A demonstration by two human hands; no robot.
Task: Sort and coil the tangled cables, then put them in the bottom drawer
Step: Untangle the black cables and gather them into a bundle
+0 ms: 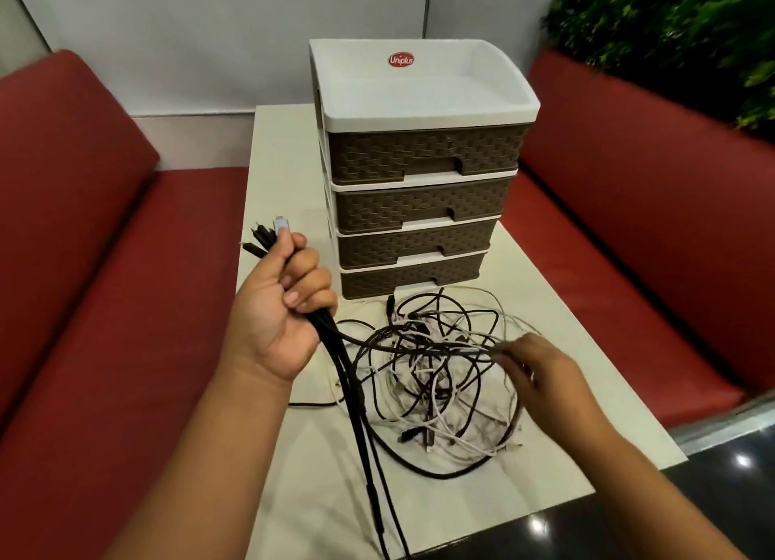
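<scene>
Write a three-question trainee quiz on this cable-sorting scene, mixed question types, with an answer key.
1. True or false: the bottom drawer of the drawer unit is pulled open.
2. The left hand grips: A) a bundle of black cables, B) one white cable, C) nothing.
3. Fill in: the right hand pinches a strand over the ___ pile of cables on the table.

Key: 1 false, all four drawers are closed; 2 A, plug ends stick out above the fist; 3 tangled.

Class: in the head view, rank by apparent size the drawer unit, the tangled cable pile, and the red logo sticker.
1. drawer unit
2. cable pile, nearly as broad and nearer the camera, so this order is unsure
3. logo sticker
</scene>
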